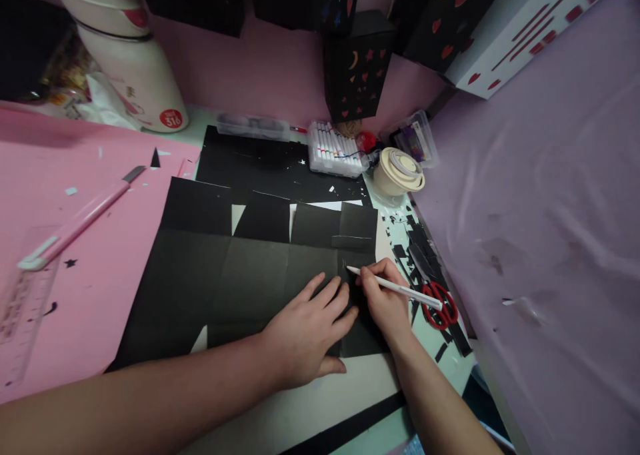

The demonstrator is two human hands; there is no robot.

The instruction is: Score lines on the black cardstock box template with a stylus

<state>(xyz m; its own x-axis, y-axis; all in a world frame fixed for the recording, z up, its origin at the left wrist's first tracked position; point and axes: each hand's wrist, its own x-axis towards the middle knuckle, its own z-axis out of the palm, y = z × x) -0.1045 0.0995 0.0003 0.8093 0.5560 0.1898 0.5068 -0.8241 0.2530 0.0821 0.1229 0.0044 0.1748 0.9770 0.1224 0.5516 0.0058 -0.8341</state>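
A large sheet of black card (215, 275), cut into flaps along its far edge and creased into panels, lies flat on the desk. My left hand (307, 332) presses palm-down on its right part, fingers spread. My right hand (383, 302) holds a white pen (400, 288) just beside the left fingertips. The pen's tip touches the rightmost panel of the card.
Red-handled scissors (440, 305) and black offcuts lie right of the card. A pink craft knife (80, 218) and a clear ruler (23, 308) rest on the pink mat (75, 282). Behind stand a marker box (333, 150), tape rolls (399, 170), a white appliance (133, 62) and black cut-out lanterns (357, 65).
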